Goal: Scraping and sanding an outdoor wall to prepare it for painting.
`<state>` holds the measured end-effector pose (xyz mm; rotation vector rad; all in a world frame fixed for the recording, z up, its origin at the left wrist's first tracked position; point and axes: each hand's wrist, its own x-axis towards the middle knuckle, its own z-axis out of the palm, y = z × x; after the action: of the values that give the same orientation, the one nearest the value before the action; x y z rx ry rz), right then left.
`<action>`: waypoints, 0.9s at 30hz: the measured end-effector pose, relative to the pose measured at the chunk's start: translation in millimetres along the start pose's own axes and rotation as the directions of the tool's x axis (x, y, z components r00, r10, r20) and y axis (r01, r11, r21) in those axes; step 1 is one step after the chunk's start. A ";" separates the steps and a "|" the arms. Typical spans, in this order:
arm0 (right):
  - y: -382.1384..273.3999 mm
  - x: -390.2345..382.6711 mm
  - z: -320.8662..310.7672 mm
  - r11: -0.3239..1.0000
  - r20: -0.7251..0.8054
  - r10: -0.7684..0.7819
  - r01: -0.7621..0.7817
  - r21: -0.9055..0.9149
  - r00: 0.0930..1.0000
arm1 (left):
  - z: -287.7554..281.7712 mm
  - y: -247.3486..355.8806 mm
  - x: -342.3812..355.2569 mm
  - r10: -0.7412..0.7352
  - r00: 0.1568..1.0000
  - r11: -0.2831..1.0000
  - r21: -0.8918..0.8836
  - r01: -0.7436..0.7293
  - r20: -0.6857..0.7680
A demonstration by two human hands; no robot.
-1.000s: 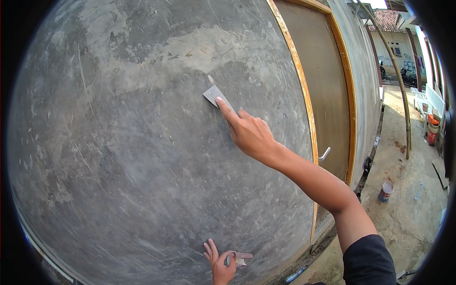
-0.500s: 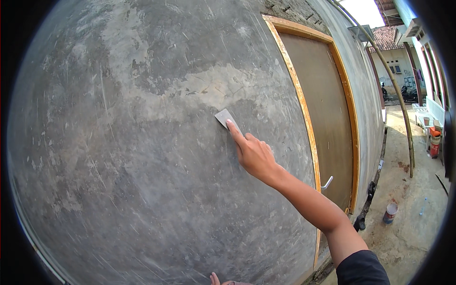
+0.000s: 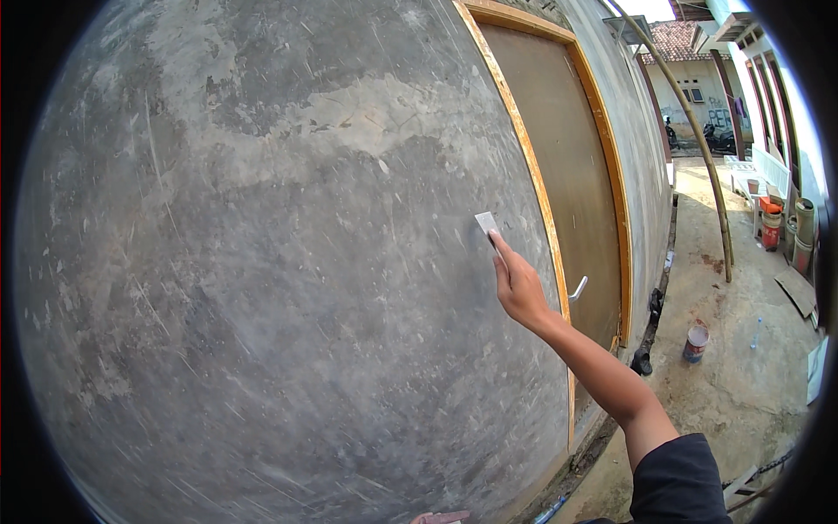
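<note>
My right hand is closed round a putty knife, index finger laid along it. The small, pale, flat blade is against the grey plastered wall, left of the door frame. Lighter patches and scratches mark the wall's surface. At the bottom edge, only a sliver of my left hand shows, beside a dull pink, flat-looking thing. It appears to hold that thing, but most of both is cut off.
A brown door in an orange-yellow wooden frame has a silver handle. On the concrete path stand a paint can, a leaning bamboo pole and red containers. Dark footwear lies by the wall's foot.
My right hand has moved the putty knife rightward along the wall, closer to the door frame. The view has shifted to the right. Less of my left hand shows at the bottom edge.
</note>
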<state>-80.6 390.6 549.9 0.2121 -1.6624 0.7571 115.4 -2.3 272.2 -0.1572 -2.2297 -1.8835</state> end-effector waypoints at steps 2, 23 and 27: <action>18.0 -6.4 -8.8 0.992 0.039 0.126 -0.125 -0.032 0.991 | 2.9 21.1 3.8 -0.023 0.999 0.999 -0.022 0.024 0.022; 108.9 83.0 -44.8 0.984 0.212 0.019 0.019 -0.175 0.977 | 166.1 66.6 85.3 0.022 0.998 0.996 -0.085 -0.027 -0.059; 123.3 109.4 -40.1 0.981 0.113 -0.093 0.111 -0.162 0.989 | 188.1 78.3 110.9 -0.019 1.000 0.997 -0.073 0.018 -0.024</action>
<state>-140.4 537.8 609.6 0.2192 -1.7906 0.5336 6.9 189.7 344.1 -0.1247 -2.1554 -1.9660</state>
